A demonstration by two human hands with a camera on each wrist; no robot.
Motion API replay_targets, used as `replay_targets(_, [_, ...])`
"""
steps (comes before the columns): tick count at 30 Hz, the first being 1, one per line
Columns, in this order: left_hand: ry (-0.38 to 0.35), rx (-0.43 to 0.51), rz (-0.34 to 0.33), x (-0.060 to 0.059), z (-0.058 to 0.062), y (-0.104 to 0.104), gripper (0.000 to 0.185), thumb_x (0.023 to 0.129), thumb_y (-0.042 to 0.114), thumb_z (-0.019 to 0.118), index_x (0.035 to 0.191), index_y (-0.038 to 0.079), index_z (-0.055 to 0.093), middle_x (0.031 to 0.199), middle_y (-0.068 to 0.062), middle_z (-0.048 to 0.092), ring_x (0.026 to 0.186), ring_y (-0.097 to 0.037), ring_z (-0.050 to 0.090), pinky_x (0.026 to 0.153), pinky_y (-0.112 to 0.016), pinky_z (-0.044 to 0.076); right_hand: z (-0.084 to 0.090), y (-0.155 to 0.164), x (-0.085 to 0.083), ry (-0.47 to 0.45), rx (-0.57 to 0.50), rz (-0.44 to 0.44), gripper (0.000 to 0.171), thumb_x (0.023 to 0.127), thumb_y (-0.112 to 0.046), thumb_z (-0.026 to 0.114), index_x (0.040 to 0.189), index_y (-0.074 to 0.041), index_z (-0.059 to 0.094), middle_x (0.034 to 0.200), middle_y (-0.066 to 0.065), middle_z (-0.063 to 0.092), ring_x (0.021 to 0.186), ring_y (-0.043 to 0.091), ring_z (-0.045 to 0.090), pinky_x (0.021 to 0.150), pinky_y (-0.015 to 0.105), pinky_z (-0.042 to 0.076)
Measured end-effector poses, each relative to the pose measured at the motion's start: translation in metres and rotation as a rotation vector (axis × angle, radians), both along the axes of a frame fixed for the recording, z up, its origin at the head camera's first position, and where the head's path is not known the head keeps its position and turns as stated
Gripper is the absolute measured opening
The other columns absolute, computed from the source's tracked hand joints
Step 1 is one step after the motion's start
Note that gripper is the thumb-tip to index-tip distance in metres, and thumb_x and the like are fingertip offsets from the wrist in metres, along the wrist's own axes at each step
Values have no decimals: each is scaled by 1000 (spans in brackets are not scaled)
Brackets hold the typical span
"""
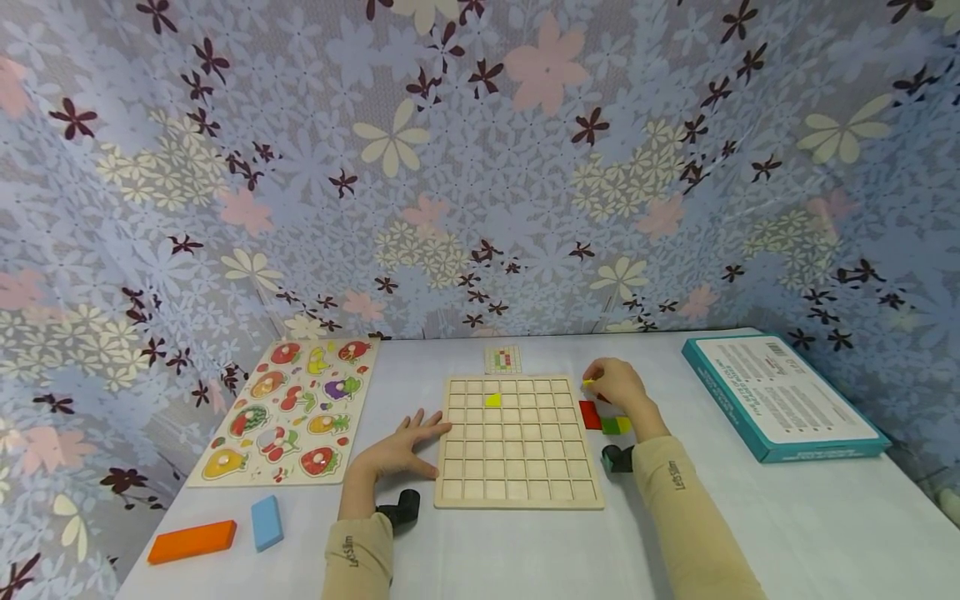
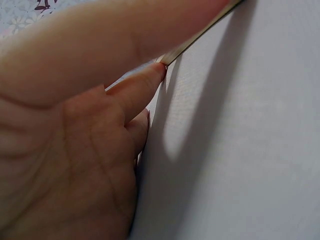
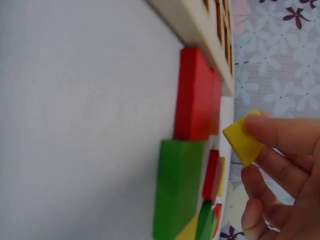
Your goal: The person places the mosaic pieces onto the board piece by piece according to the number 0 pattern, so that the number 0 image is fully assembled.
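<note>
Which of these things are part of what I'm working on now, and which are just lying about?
In use: grid board, yellow tile pinched in right hand, colored tile pile, pattern card, left hand steadying board.
Idle: fruit puzzle, orange block, blue block, teal box.

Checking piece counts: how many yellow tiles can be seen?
2 clearly: one yellow tile sits in the grid board, one is pinched by the right hand. More may hide in the pile.
</note>
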State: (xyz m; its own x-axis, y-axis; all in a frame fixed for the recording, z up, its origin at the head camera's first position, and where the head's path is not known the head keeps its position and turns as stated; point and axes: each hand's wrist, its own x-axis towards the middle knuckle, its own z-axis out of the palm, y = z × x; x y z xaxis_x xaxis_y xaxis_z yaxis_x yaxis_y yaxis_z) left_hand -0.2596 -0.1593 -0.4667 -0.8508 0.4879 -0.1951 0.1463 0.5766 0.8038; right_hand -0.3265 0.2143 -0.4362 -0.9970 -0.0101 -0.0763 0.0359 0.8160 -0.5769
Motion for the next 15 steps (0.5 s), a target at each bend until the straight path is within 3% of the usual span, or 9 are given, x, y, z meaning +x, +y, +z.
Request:
replay_targets(11, [-10, 3, 13, 2, 2, 0, 81, 66, 11, 79, 139, 14, 44, 153, -6, 17, 140, -35, -11, 109, -59, -6, 10, -12, 7, 85, -44, -37, 15, 80, -8, 64, 93, 0, 63, 88, 15, 64, 66, 20, 58, 58, 30, 47])
replay_targets(15, [-9, 7, 9, 2, 2, 1, 81, 66, 11, 79, 139, 14, 43, 153, -6, 17, 140, -35, -11, 109, -59, -6, 10, -14, 7, 97, -53, 2, 15, 81, -8, 64, 93, 0, 64, 90, 16, 65, 73, 24, 60, 63, 34, 49])
